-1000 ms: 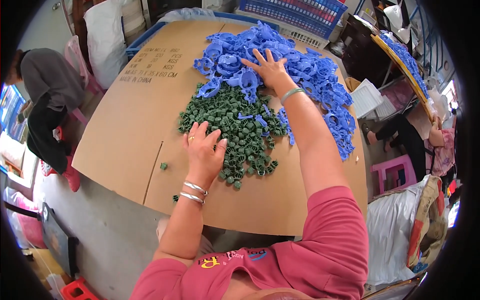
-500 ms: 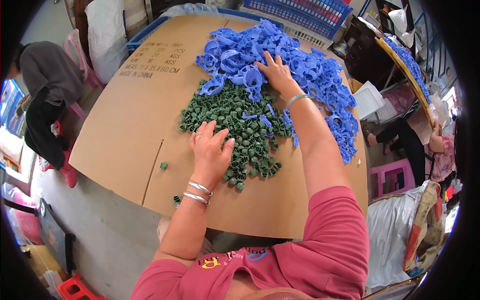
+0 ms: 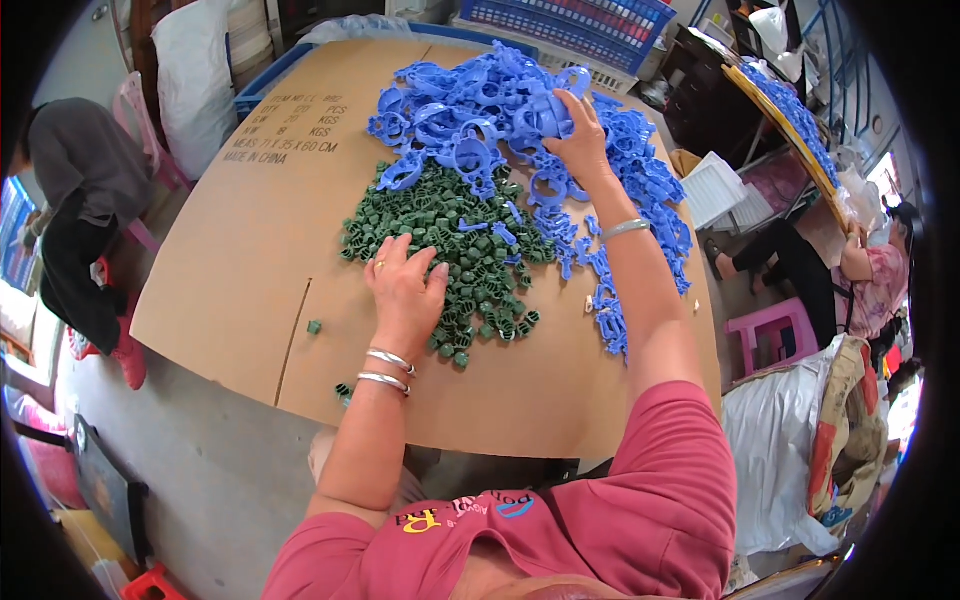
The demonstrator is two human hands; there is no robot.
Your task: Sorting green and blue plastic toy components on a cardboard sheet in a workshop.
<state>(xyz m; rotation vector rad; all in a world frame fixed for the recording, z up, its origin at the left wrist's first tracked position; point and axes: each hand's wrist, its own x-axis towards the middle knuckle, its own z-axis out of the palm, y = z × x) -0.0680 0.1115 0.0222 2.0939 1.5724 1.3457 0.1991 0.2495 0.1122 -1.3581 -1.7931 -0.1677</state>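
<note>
A heap of small dark green plastic pieces (image 3: pixel 480 275) lies on a cardboard sheet (image 3: pixel 230 260). My left hand (image 3: pixel 405 285) rests on the heap's near left side, fingers spread and holding nothing. Beyond the green pieces spreads a larger pile of blue plastic ring-shaped parts (image 3: pixel 440 120). Over that pile, my right hand (image 3: pixel 583 150) grips a rounded blue plastic part (image 3: pixel 543 117) between thumb and fingers. Several narrow blue pieces (image 3: pixel 503 233) lie on top of the green heap.
One green piece (image 3: pixel 314 327) sits apart at the left, others by the near edge. Blue crates (image 3: pixel 570 30) stand behind the table. A seated person (image 3: pixel 95 165) is at the left; another person (image 3: pixel 868 270) sits at the right near a pink stool (image 3: pixel 775 335).
My right hand has closed on a blue part and shifted slightly right and up. Blue pieces at the pile's right have slid nearer me. My left hand stays on the green heap.
</note>
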